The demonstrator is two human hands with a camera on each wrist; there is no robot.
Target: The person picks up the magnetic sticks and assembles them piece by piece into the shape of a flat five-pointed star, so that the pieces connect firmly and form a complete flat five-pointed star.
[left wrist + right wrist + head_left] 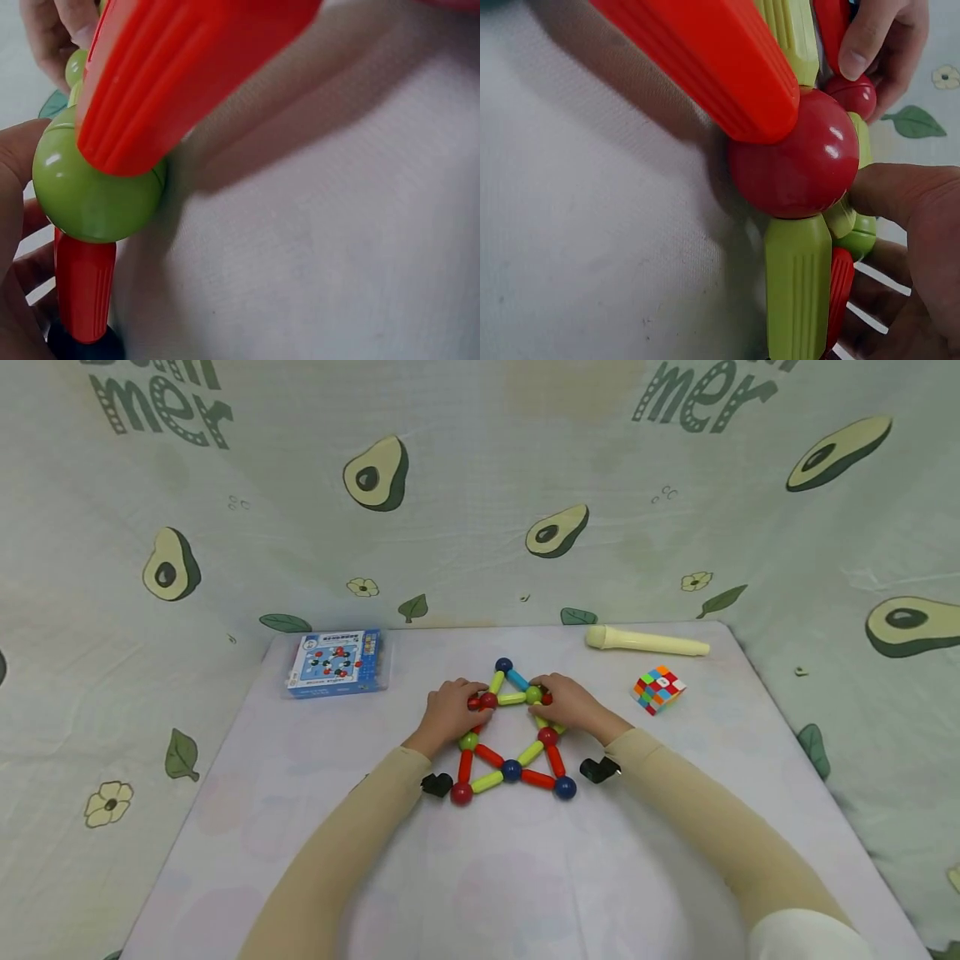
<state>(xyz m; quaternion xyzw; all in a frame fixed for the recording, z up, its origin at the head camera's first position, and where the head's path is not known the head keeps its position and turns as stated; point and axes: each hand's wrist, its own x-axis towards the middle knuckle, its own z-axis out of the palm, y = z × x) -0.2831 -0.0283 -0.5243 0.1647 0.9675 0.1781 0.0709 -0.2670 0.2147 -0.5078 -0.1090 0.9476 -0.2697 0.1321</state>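
A star-like frame of magnetic rods and balls (512, 770) lies on the table, with red, yellow-green and light blue rods between red, green and dark blue balls. At its far left my left hand (446, 717) grips the frame around a red ball (488, 700); its thumb shows on that ball in the right wrist view. On the far right, my right hand (576, 703) holds the frame by a green ball (533, 694), fingers curled behind it. A green ball (97, 180) fills the left wrist view, and a red ball (802, 157) the right one.
At the back left sits a blue toy box (335, 664). A pale yellow toy microphone (648, 641) lies at the back right, with a colourful puzzle cube (658, 690) before it. An avocado-print cloth (465, 568) hangs behind the table.
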